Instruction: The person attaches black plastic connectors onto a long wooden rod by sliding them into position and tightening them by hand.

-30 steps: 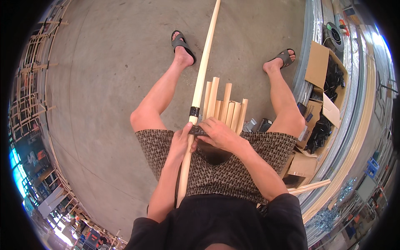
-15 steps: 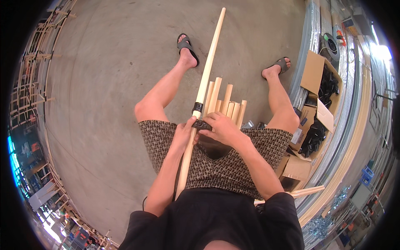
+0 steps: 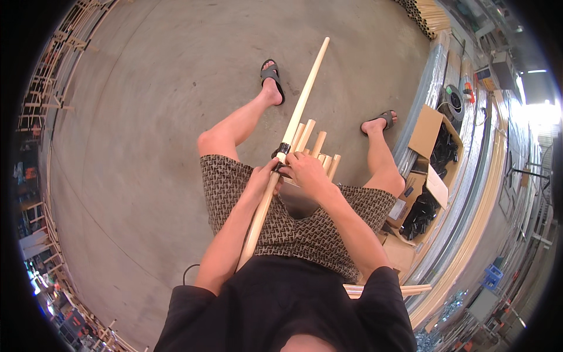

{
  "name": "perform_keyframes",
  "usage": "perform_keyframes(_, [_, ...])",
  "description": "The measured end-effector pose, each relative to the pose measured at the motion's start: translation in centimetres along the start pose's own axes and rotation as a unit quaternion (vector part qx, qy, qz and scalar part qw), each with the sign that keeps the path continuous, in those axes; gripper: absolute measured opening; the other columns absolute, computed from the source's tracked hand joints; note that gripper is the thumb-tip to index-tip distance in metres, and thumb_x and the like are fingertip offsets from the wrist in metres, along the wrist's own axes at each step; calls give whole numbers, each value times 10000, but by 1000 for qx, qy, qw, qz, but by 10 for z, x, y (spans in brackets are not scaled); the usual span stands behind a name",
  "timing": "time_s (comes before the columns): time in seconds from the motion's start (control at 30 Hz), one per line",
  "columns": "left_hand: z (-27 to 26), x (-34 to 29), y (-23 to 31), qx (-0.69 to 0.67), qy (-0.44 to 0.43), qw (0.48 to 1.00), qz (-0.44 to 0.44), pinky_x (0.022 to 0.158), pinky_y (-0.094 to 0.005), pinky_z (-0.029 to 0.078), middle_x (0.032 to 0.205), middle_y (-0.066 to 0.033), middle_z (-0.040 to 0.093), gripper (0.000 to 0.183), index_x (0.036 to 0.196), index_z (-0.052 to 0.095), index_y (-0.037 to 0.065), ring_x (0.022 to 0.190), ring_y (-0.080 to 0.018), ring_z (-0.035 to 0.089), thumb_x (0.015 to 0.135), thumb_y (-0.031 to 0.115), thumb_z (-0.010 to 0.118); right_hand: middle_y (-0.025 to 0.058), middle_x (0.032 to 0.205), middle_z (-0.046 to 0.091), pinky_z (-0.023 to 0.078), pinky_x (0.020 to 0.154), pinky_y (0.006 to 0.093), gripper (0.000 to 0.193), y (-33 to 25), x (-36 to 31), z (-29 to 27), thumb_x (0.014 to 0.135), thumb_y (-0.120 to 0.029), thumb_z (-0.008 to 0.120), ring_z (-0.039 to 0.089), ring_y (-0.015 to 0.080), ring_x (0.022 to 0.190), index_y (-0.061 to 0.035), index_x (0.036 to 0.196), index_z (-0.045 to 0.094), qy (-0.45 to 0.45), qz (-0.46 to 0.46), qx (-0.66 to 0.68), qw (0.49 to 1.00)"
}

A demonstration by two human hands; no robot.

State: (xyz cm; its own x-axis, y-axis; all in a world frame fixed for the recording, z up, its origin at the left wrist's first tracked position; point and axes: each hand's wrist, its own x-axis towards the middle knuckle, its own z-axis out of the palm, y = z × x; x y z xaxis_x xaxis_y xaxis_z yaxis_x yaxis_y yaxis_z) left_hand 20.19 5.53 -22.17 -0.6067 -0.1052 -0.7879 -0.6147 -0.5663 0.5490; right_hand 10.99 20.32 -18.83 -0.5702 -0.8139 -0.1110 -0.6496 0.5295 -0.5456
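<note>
A long, round, pale wooden pole (image 3: 303, 100) runs lengthwise between the seated person's knees, its near end disappearing at the black short-sleeved shirt (image 3: 281, 293). A glossy black collar (image 3: 283, 148) encircles it just beyond the hands.

The left hand (image 3: 258, 180) is wrapped around the pole, thumb on top and fingertips showing on the right side. The right hand (image 3: 308, 173) has thumb and fingers pinched together on a small, dark, curved fitting (image 3: 280, 167) at the pole, just on the near side of the collar.

Half a second ago this fitting jutted out to the right of the pole with most of its length visible; now the fingers cover much of it, and it sits closer to the collar. The pole's far tip appears lower in view, and a stack of brown hollow tubes (image 3: 431, 17) has come into sight beyond it, to the right.

Short, pale wooden rods (image 3: 319, 142) stand bunched just right of the pole. Farther right, an open brown cardboard carton (image 3: 425, 130) holds shiny black parts (image 3: 421, 214); its side bears dark printing and a white label (image 3: 397, 209), both too small to read reliably.
</note>
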Motion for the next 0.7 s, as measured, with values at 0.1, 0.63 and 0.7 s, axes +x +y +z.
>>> perform_keyframes(0.1, [-2,4,-2,26,6,1000,2,394,-308,430,616,-112,599,492,815,612,-36,450,-183,560,992,423,597,156,897,651,546,742,398,266,2,-3,1,923,-251,654,663,311,863,4,980,603,-20,-30,-34,999])
perform_keyframes(0.63, [-1,-1,-2,78,2,997,17,416,-250,415,644,-59,569,414,954,646,-49,489,-124,532,1006,359,594,143,887,655,540,720,432,282,12,-1,18,942,-302,634,671,322,874,-29,980,576,-9,-22,-53,998])
perform_keyframes(0.7, [-1,-4,-2,85,-1,996,18,430,-251,431,660,-59,576,422,954,648,-48,506,-125,542,1001,370,601,152,905,663,538,742,438,317,8,-2,13,938,-322,639,667,335,879,-15,998,590,-8,-5,5,1000])
